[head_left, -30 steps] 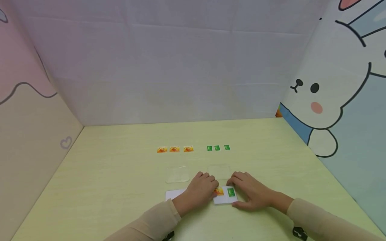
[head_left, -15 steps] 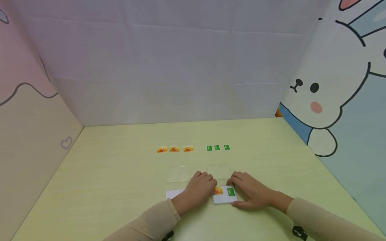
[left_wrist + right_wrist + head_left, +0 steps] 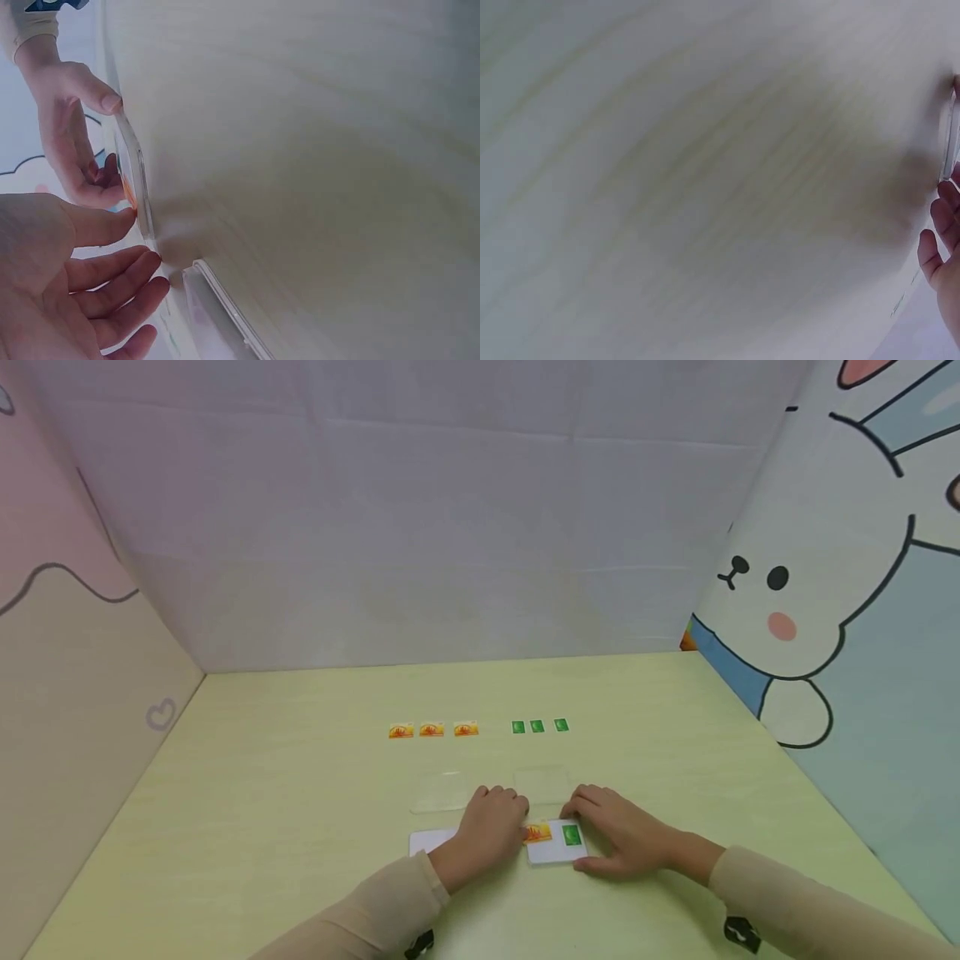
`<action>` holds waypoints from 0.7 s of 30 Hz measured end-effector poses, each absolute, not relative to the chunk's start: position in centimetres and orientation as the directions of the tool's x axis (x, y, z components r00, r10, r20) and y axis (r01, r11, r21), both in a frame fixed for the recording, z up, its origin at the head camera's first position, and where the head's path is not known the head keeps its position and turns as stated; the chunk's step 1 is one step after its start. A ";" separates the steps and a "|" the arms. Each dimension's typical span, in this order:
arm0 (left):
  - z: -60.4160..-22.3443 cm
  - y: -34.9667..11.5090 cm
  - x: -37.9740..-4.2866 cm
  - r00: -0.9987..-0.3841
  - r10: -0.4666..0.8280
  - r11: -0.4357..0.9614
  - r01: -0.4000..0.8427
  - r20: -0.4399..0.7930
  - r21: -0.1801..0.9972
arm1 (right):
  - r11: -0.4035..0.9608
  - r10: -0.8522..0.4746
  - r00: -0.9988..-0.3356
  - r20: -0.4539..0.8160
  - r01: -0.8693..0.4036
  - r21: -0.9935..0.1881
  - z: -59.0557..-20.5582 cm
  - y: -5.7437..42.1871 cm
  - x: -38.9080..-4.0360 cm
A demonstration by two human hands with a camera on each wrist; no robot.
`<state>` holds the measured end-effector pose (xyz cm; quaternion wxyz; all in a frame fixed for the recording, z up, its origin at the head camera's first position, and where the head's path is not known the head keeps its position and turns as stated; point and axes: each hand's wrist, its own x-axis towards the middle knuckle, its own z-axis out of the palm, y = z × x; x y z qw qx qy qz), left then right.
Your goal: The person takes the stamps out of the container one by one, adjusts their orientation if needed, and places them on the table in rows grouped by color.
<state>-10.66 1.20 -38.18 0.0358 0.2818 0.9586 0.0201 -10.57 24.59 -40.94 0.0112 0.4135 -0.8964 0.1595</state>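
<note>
My right hand [image 3: 622, 835] holds the right end of a shallow white box [image 3: 551, 856], thumb at the near edge and fingers at the far edge. On the box lie an orange picture card [image 3: 538, 833] at its left edge and a small green card [image 3: 572, 835] on the right. My left hand [image 3: 487, 831] is at the left end, its thumb tip [image 3: 127, 219] touching the orange card's edge. Its other fingers [image 3: 127, 300] are loosely bent and spread. A second white box [image 3: 429, 841] lies partly hidden behind my left wrist.
Two clear plastic lids, one left [image 3: 435, 793] and one right [image 3: 542, 785], lie beyond the hands. Farther back is a row of orange cards [image 3: 432, 730] and green cards [image 3: 537, 727]. Walls bound the pale table [image 3: 262, 760] at the back and sides.
My left hand has drifted left, and the orange card has slid slightly left on the box, so more of it shows. My right hand keeps its hold with hardly any movement.
</note>
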 end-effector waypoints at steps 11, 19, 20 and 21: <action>-38.6 1.3 -10.6 -0.840 0.541 0.840 0.536 -0.049 0.090 | 0.600 -0.741 -0.653 0.158 -0.749 -0.280 -40.9 24.5 -10.6; -38.6 1.3 -10.7 -0.838 0.544 0.837 0.540 -0.028 0.088 | 0.615 -0.731 -0.668 0.139 -0.733 -0.291 -40.8 24.4 -10.5; -38.6 1.3 -10.6 -0.838 0.545 0.836 0.542 -0.025 0.085 | 0.618 -0.729 -0.671 0.136 -0.730 -0.293 -40.8 24.5 -10.5; -38.5 1.3 -10.6 -0.838 0.546 0.836 0.542 -0.022 0.084 | 0.619 -0.728 -0.673 0.131 -0.727 -0.296 -40.8 24.5 -10.5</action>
